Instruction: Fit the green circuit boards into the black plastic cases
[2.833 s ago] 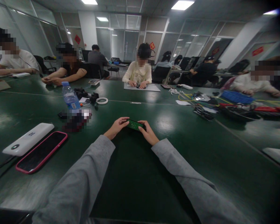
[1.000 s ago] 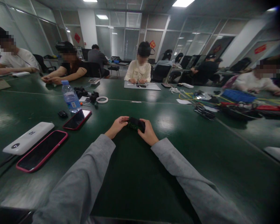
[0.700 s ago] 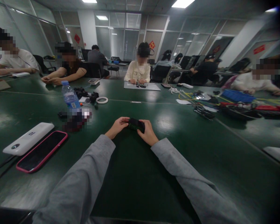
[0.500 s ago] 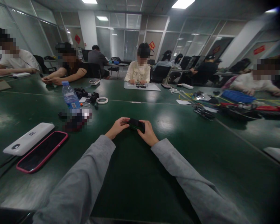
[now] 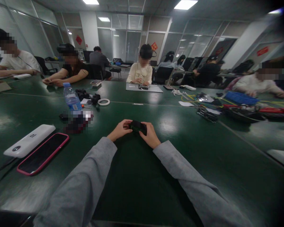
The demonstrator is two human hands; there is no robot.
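A small black box with faint green marks on its near face (image 5: 138, 126) is held between my two hands, just above or on the green table; I cannot tell which. My left hand (image 5: 121, 129) grips its left end with thumb and fingertips. Around the right end, my right hand (image 5: 150, 135) has its thumb on the near face and its fingers over the top and far side. What the green marks are is too small to make out.
On the green table (image 5: 137, 189), a white power bank (image 5: 30, 141) with a cable and a pink-cased phone (image 5: 44, 154) lie left. Behind them are a water bottle (image 5: 72, 99) and a tape roll (image 5: 103, 101). Cables and a blue tray (image 5: 241, 97) lie right. Several people sit around.
The box has tilted slightly, and its green marks look dimmer. My left fingers have shifted a little on its end. Across the table, a person's hand has lifted.
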